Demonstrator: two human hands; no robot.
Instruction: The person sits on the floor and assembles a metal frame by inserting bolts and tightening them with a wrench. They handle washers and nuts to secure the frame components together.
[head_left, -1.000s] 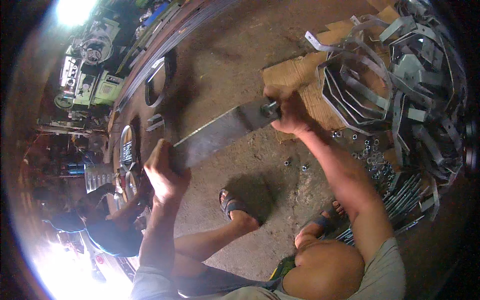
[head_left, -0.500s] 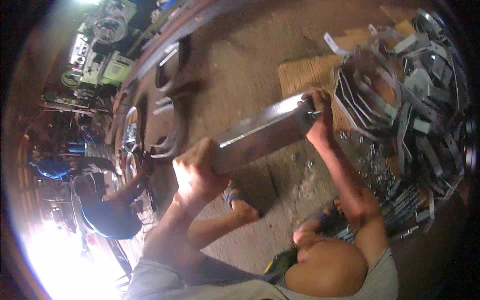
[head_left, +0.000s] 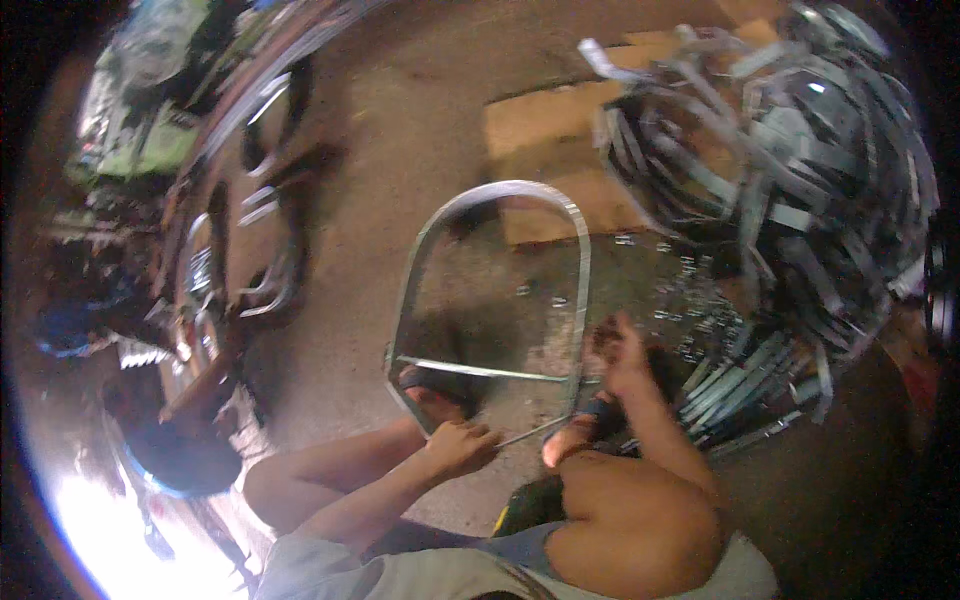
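An arched metal strap clamp stands upright in front of me, its curved end up and away from me. A thin threaded rod runs across its lower part. My left hand is closed round the clamp's near, bottom edge. Just right of the clamp, by the rod's right end, is my right hand, its palm turned toward the rod. Its fingers look loosely apart and slightly blurred, with nothing visible in them.
To the right lies a heap of bent metal straps, with cardboard beside it. Loose nuts and a pile of threaded rods lie nearer. More clamps rest at left, near another person.
The clamp has turned from edge-on to showing its open loop and come lower. My left hand has moved down to its bottom edge; my right hand has let go of it.
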